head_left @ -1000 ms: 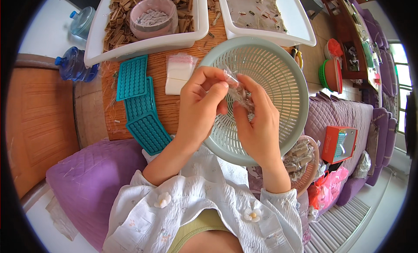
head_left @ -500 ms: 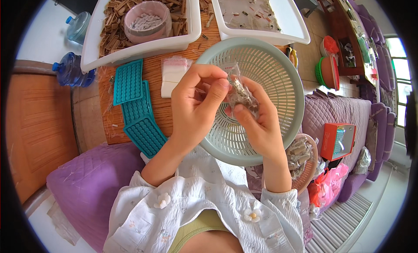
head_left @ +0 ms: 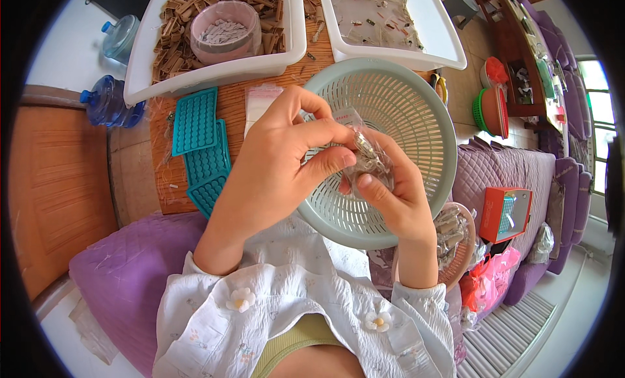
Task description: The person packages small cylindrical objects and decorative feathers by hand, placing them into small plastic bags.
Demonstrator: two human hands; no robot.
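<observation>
A small clear plastic bag (head_left: 366, 158) with silvery metal pieces inside is held up over a pale green colander (head_left: 444, 176). My right hand (head_left: 407, 199) grips the bag from its right side, thumb in front and fingers behind. My left hand (head_left: 277, 153) pinches at the bag's left edge with thumb and forefinger; its other fingers are curled and partly hidden. Behind the left hand lies a stack of flat clear bags (head_left: 258, 101) on the wooden table (head_left: 163, 176). Teal trays with rows of round hollows (head_left: 195, 121) overlap to the left of the left forearm.
A white bin (head_left: 296, 43) at the far left holds brown pieces and a pink tub (head_left: 223, 36) of small white pieces. Another white bin (head_left: 449, 49) holds scattered small parts. Beside my right forearm is a pink basket (head_left: 463, 264) of filled bags. A red box (head_left: 504, 214) sits farther right.
Both hands and the bag have shifted slightly right and down. My left hand has turned, its wrist and forearm swinging left, and it covers more of the flat bags.
</observation>
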